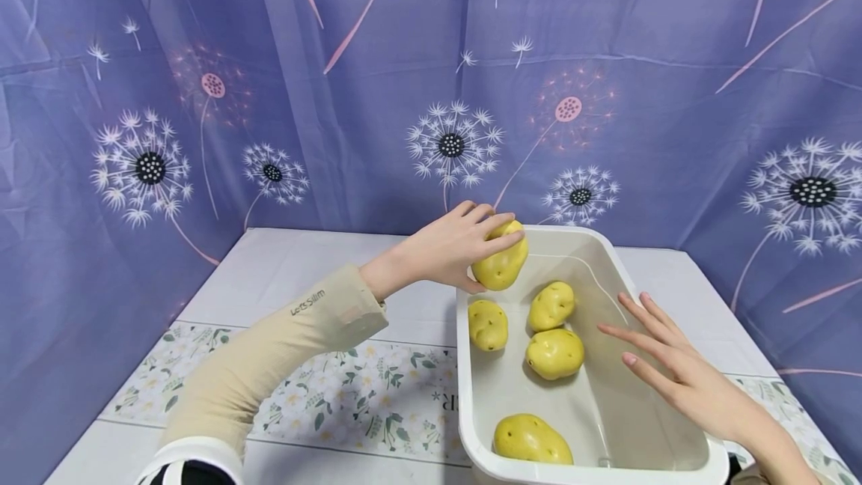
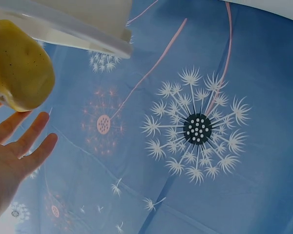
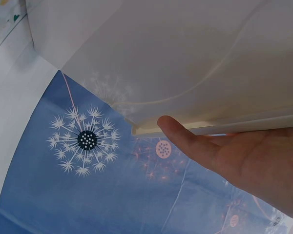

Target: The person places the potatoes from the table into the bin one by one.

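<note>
My left hand (image 1: 465, 242) grips a yellow potato (image 1: 501, 264) above the far left corner of a white plastic tub (image 1: 463, 410). In the left wrist view the same potato (image 2: 24, 66) shows between thumb and fingers, some of them stretched out. Inside the tub lie several more: one potato (image 1: 488, 325) by the left wall, a knobbly potato (image 1: 552, 305) and a rounder potato (image 1: 555, 354) side by side, and a long potato (image 1: 532, 440) at the near end. Over the tub's right rim my right hand (image 1: 687, 373) hovers with fingers spread, holding nothing.
The tub stands on a white table covering (image 1: 323, 253) with a floral band (image 1: 377, 395) across it. A purple curtain with dandelion prints (image 1: 364, 133) hangs close behind the tub and along both sides.
</note>
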Demonstrator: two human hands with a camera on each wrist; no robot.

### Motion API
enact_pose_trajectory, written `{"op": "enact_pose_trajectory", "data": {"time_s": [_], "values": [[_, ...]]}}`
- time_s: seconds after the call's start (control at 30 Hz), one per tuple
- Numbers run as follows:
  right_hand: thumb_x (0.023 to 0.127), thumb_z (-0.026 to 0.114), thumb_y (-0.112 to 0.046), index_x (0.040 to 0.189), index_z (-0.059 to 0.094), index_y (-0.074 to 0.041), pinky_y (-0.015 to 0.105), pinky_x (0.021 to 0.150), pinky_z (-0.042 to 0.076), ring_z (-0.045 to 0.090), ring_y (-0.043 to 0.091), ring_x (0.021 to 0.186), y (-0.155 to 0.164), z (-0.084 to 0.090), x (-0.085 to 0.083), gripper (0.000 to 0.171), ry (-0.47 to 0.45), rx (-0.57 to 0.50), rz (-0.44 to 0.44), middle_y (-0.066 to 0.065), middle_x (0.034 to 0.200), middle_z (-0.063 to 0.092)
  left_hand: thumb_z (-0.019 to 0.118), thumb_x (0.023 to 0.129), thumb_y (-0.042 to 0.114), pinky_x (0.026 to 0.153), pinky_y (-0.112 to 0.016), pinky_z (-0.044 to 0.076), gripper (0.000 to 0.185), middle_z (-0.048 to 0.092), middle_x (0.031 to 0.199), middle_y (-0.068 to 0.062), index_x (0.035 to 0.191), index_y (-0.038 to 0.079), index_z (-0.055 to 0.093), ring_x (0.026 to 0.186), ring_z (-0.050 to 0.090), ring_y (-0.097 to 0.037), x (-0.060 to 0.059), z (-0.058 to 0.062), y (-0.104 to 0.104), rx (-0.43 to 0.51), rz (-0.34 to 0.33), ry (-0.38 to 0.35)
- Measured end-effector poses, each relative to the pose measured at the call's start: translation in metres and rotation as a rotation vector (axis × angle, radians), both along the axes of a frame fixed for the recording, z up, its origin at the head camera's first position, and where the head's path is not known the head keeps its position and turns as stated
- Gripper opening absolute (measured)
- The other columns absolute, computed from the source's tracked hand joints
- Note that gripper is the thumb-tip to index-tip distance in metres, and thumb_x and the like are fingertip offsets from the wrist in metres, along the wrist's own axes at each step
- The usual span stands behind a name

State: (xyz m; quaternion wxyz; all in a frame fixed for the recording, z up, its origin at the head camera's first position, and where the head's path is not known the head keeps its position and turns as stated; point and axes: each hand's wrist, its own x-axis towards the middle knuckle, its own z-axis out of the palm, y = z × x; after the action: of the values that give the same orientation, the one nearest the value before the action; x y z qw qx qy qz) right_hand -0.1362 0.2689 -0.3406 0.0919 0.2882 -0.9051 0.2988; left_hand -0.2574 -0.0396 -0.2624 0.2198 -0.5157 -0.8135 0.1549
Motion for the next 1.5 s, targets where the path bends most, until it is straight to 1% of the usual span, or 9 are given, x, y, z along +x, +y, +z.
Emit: {"op": "enact_pose_trajectory", "data": {"time_s": [0.3, 0.37, 0.5, 0.6, 0.7, 0.8, 0.9, 1.27, 1.5], "values": [[0.086, 0.052, -0.004, 0.127, 0.050, -0.017, 0.026, 0.111, -0.012, -0.008, 0.009, 0.138, -0.001, 0.001, -0.001, 0.042, 0.012, 0.010, 0.000, 0.011, 0.149, 0.016, 0.061, 0.069, 0.058, 0.094, -0.039, 0.036, 0.084, 0.038, 0.138, -0.010, 0.137, 0.019, 0.032, 0.117, 0.041, -0.026, -0.005, -0.004, 0.011, -0.041, 0.023, -0.052], [0.086, 0.052, -0.004, 0.127, 0.050, -0.017, 0.027, 0.111, -0.012, -0.008, 0.009, 0.138, -0.001, 0.001, -0.001, 0.042, 0.010, 0.009, 0.000, 0.011, 0.149, 0.016, 0.061, 0.069, 0.058, 0.095, -0.039, 0.035, 0.084, 0.038, 0.138, -0.010, 0.137, 0.019, 0.032, 0.117, 0.040, -0.026, -0.006, -0.005, 0.014, -0.048, 0.031, -0.059], [0.086, 0.052, -0.005, 0.127, 0.050, -0.017, 0.020, 0.110, -0.011, -0.008, 0.008, 0.138, 0.000, 0.001, -0.001, 0.042, 0.015, 0.019, -0.005, 0.010, 0.149, 0.016, 0.063, 0.069, 0.057, 0.095, -0.040, 0.036, 0.084, 0.038, 0.138, -0.010, 0.137, 0.019, 0.033, 0.117, 0.040, -0.026, -0.008, -0.008, 0.018, -0.054, 0.044, -0.080], [0.086, 0.052, -0.005, 0.126, 0.050, -0.017, 0.016, 0.108, -0.011, -0.008, 0.008, 0.138, 0.000, 0.001, 0.000, 0.042, 0.021, 0.024, -0.005, 0.010, 0.149, 0.016, 0.063, 0.068, 0.057, 0.095, -0.040, 0.036, 0.084, 0.039, 0.137, -0.010, 0.137, 0.019, 0.034, 0.116, 0.041, -0.025, -0.010, -0.011, 0.020, -0.054, 0.046, -0.084], [0.086, 0.052, -0.004, 0.126, 0.050, -0.017, 0.020, 0.109, -0.011, -0.008, 0.009, 0.138, 0.000, 0.001, 0.000, 0.042, 0.022, 0.019, -0.001, 0.011, 0.149, 0.016, 0.064, 0.068, 0.056, 0.094, -0.040, 0.037, 0.082, 0.040, 0.136, -0.009, 0.136, 0.019, 0.035, 0.115, 0.042, -0.025, -0.012, -0.014, 0.022, -0.051, 0.046, -0.087], [0.086, 0.052, -0.003, 0.126, 0.050, -0.017, 0.017, 0.108, -0.011, -0.008, 0.009, 0.138, 0.000, 0.001, 0.000, 0.043, 0.030, 0.019, -0.002, 0.011, 0.149, 0.016, 0.064, 0.067, 0.056, 0.093, -0.039, 0.037, 0.082, 0.041, 0.135, -0.009, 0.135, 0.020, 0.036, 0.114, 0.043, -0.025, -0.013, -0.015, 0.026, -0.055, 0.054, -0.094], [0.085, 0.053, -0.004, 0.126, 0.051, -0.018, 0.010, 0.105, -0.010, -0.008, 0.007, 0.138, 0.000, 0.001, 0.000, 0.043, 0.043, 0.030, -0.008, 0.010, 0.149, 0.017, 0.064, 0.067, 0.056, 0.093, -0.038, 0.037, 0.082, 0.041, 0.135, -0.008, 0.135, 0.020, 0.036, 0.112, 0.043, -0.024, -0.015, -0.016, 0.029, -0.061, 0.062, -0.103], [0.085, 0.053, -0.004, 0.125, 0.051, -0.017, 0.008, 0.103, -0.009, -0.008, 0.006, 0.138, 0.000, 0.001, 0.000, 0.042, 0.040, 0.035, -0.009, 0.008, 0.149, 0.017, 0.062, 0.067, 0.059, 0.091, -0.037, 0.039, 0.081, 0.042, 0.133, -0.006, 0.135, 0.022, 0.036, 0.108, 0.044, -0.022, -0.024, -0.021, 0.036, -0.071, 0.072, -0.093], [0.086, 0.053, -0.004, 0.125, 0.051, -0.017, 0.006, 0.100, -0.007, -0.008, 0.007, 0.138, 0.001, 0.000, 0.000, 0.042, 0.030, 0.031, -0.003, 0.008, 0.149, 0.017, 0.062, 0.067, 0.058, 0.089, -0.037, 0.040, 0.079, 0.045, 0.131, -0.005, 0.133, 0.021, 0.038, 0.105, 0.045, -0.021, -0.026, -0.022, 0.038, -0.062, 0.059, -0.104]]}}
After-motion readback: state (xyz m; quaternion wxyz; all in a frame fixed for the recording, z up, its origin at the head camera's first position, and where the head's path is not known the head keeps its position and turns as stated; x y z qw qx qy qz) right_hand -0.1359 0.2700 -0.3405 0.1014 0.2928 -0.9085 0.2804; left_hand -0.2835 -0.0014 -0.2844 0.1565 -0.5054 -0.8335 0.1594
